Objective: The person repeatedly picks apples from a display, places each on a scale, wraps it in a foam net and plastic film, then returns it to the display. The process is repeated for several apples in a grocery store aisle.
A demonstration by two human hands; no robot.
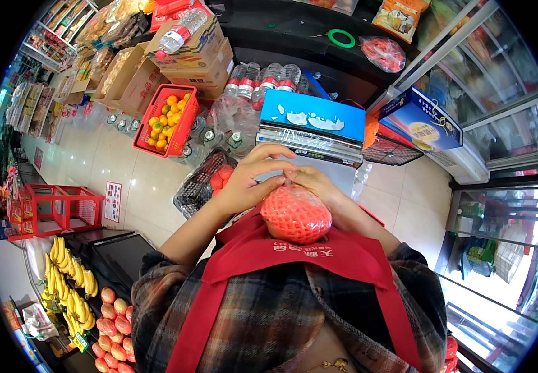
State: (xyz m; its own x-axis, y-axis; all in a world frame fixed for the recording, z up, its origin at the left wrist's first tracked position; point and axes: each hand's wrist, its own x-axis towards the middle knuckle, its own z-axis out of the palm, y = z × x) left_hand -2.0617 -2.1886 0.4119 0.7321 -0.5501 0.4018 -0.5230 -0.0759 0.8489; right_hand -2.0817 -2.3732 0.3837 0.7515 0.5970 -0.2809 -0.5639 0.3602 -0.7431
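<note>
A round fruit (297,214) sits in a red foam net under clear plastic wrap, close against the chest of a red apron (297,261). The wrap gathers into a short neck (288,176) on the far side of the fruit. At this neck my left hand (257,175) has its thumb and index finger, with the other fingers raised and bent. My right hand (318,184) pinches the same gathered wrap from the right, its palm beside the fruit. Beyond the hands are a light-grey worktop (329,175), a metal-edged appliance (311,142) and a bright blue panel (313,112) with torn white patches.
Left of the worktop are a black crate (189,191) with red-netted fruit and a red basket (189,126) of oranges. Bottled water (264,79) and cartons (194,60) stand behind. Bananas (70,289) and wrapped fruit (115,331) lie lower left; a glass-fronted cooler (497,70) is at right.
</note>
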